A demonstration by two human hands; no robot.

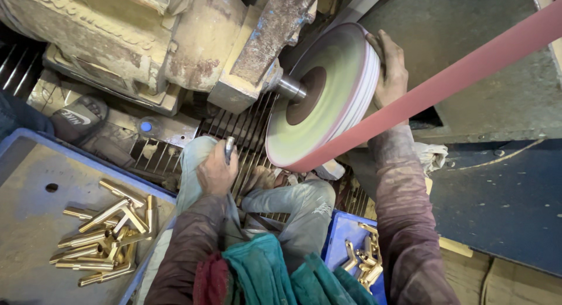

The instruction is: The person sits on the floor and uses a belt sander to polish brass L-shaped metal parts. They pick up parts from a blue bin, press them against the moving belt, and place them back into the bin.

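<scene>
My left hand (215, 171) rests on my knee, closed around a small silvery metal piece (229, 148) that sticks up from the fist. My right hand (389, 71) reaches up and lies on the rim of a large round polishing wheel (328, 88), where a pink abrasive belt (468, 68) runs over it. The wheel sits on a shaft (288, 87) of a worn, rusty motor housing (152, 41). My legs in pale trousers (293, 205) stretch under the wheel onto a metal grate (249, 129).
A blue tray (35, 188) at left holds several brass rods (108, 235). A second blue crate (345, 232) at lower right holds more brass pieces (366, 261). Green and red cloths (269, 276) lie on my lap. A sandal (79, 117) sits beside the grate.
</scene>
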